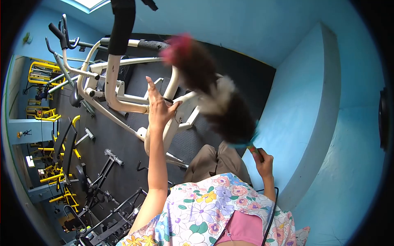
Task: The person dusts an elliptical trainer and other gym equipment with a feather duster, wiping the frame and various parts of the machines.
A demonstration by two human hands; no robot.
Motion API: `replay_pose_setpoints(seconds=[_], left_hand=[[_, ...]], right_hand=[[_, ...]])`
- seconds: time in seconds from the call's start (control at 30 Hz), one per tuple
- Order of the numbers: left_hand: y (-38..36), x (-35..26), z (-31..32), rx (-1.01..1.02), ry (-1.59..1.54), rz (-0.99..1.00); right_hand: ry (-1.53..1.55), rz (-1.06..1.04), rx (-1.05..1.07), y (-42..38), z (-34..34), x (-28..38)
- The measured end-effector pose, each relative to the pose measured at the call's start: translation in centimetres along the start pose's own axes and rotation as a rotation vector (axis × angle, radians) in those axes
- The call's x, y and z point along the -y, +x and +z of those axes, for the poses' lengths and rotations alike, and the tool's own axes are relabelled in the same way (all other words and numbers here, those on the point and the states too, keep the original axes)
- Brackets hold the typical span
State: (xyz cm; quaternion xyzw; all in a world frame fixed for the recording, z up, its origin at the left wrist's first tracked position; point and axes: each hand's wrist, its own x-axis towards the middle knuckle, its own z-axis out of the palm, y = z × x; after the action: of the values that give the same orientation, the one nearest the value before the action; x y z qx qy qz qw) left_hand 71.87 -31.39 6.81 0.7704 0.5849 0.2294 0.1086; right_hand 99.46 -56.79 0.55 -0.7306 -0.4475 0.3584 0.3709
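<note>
My right hand [264,160] is closed around the handle of a feather duster [232,119]. The duster slants up and to the left, with dark brown, whitish and teal feathers and a pink-red tip. Its feathers are blurred and cover part of a cream-framed exercise machine [115,82]. My left hand [160,106] lies against that machine's upright with fingers stretched and thumb spread. Whether its palm presses on the frame is hidden. Black foam grips [123,28] cover the machine's long handle, left of the duster.
Blue walls [295,110] and a grey-edged ledge [324,102] stand close on the right. Black matting [246,69] covers the floor. Yellow-framed gym machines [53,160] and a mirror line the left side. Black equipment [102,176] stands low at left.
</note>
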Motion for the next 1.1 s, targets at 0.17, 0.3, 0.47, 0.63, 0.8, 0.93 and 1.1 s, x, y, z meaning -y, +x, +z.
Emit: replay_pose_setpoints(seconds=[0.17,0.3,0.47,0.63,0.8,0.93,1.1], left_hand=[[-0.5,0.9,-0.1,-0.103,0.152,0.222],[-0.6,0.0,-0.4,-0.097,-0.027,0.066],[-0.5,0.1,-0.6,-0.146,0.061,0.148],[-0.4,0.2,-0.3,-0.089,-0.02,0.083],[-0.5,0.4,-0.3,-0.084,0.065,0.11],[-0.4,-0.3,-0.7,-0.029,-0.035,-0.005],[-0.2,0.3,-0.4,-0.085,-0.019,0.037]], right_hand=[[-0.275,-0.185,-0.031,2.3,-0.1,1.8],[-0.248,-0.179,-0.154,3.8,0.1,3.1],[-0.292,-0.261,-0.044,3.2,-0.7,2.8],[-0.299,-0.181,-0.199,3.2,-0.1,2.4],[-0.308,-0.262,-0.033,2.5,-0.7,2.2],[-0.247,-0.171,-0.172,2.6,1.1,1.2],[-0.15,-0.149,-0.034,2.3,0.7,0.9]])
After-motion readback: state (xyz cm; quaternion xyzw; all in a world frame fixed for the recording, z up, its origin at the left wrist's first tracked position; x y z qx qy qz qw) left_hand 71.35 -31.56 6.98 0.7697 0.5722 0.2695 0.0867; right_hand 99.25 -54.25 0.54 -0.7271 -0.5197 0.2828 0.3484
